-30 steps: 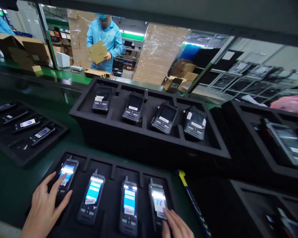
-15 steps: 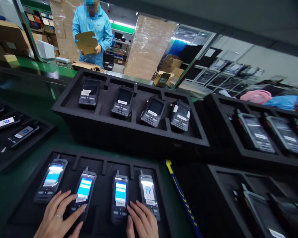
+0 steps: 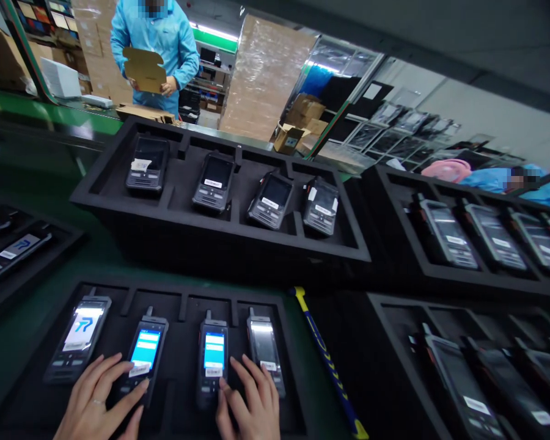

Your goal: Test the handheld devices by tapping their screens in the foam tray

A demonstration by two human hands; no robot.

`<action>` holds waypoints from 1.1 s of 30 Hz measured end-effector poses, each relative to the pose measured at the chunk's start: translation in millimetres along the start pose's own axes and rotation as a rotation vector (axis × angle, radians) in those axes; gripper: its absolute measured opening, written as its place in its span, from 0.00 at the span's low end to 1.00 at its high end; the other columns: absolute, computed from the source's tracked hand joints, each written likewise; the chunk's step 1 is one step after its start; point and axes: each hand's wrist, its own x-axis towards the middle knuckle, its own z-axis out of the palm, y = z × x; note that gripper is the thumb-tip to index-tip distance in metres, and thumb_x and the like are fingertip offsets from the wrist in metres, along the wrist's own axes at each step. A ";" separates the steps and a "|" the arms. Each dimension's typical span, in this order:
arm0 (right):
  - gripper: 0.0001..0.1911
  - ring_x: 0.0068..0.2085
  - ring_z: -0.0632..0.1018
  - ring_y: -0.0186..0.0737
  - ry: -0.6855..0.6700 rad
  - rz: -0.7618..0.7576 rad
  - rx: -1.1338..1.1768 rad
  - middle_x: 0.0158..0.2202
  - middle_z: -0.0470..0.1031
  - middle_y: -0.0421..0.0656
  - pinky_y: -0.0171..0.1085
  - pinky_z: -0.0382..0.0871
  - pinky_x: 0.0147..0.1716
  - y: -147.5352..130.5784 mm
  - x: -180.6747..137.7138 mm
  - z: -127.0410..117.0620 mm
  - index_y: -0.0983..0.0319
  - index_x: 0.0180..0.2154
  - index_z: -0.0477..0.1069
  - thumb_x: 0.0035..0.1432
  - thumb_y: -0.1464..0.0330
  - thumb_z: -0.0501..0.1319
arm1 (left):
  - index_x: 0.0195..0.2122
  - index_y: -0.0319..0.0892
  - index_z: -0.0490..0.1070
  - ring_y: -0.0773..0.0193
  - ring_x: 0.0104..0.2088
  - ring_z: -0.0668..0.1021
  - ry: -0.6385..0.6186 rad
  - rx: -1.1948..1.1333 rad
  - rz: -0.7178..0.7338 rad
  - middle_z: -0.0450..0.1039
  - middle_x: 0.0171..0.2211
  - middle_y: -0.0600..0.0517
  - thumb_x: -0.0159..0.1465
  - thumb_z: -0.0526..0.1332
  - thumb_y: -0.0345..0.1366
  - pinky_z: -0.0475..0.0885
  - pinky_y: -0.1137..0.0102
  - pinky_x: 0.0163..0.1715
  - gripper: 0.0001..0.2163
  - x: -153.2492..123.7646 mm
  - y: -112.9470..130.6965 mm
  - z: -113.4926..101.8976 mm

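A black foam tray [image 3: 174,421] at the near edge holds several handsets in slots. My left hand [image 3: 96,403] lies open, fingers spread, on the lower end of the second handset [image 3: 142,357], whose screen glows blue. My right hand [image 3: 250,403] is open too, with fingers resting on the bottom of the third handset [image 3: 213,357] and the fourth handset [image 3: 264,351]. The third shows a blue screen, the fourth a pale dim one. The leftmost handset [image 3: 77,336] shows a white logo screen and is untouched.
Behind stands a taller black tray [image 3: 220,241] with dark handsets. More trays sit at right [image 3: 440,278] and left [image 3: 22,269]. A blue-and-yellow stick [image 3: 323,354] lies beside my tray. A person in a blue coat [image 3: 165,43] holds cardboard across the green belt.
Both hands have moved inward from the outer handsets to the middle ones. The leftmost screen has switched from blue to a logo. The view has shifted right.
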 end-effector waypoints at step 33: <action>0.21 0.56 0.71 0.52 -0.038 0.062 0.119 0.52 0.73 0.44 0.53 0.63 0.54 14.7 -16.3 9.7 0.59 0.60 0.60 0.67 0.64 0.47 | 0.56 0.47 0.67 0.38 0.56 0.66 -0.064 0.051 -0.031 0.62 0.55 0.38 0.61 0.59 0.48 0.74 0.42 0.41 0.24 47.6 8.3 -5.6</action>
